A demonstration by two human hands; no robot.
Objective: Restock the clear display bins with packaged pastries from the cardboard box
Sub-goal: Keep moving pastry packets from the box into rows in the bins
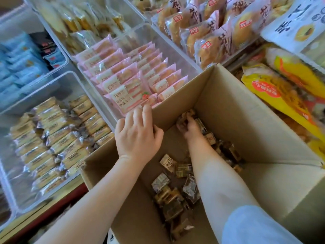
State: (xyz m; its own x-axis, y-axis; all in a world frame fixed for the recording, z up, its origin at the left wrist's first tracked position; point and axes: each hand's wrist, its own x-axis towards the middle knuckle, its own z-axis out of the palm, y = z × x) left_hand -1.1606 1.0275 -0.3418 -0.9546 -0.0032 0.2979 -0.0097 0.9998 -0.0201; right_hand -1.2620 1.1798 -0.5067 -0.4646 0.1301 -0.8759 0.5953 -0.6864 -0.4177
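An open cardboard box (233, 110) fills the lower right of the head view, with several small brown packaged pastries (175, 194) loose on its bottom. My right hand (190, 128) is deep in the box's far corner, its fingers closed around a few of those packets. My left hand (138, 134) rests on the box's left rim, fingers curled over the edge. Left of the box stands a clear display bin (10, 173) stacked with rows of matching tan-and-brown pastry packets (58, 138).
A clear bin of pink-wrapped cakes (133, 76) sits just beyond the box. Buns in pink wrappers (207, 29) fill a bin at top right. Blue packets (19, 67) lie at far left, yellow snack bags (284, 92) at right. A red shelf edge (52, 208) runs below the bins.
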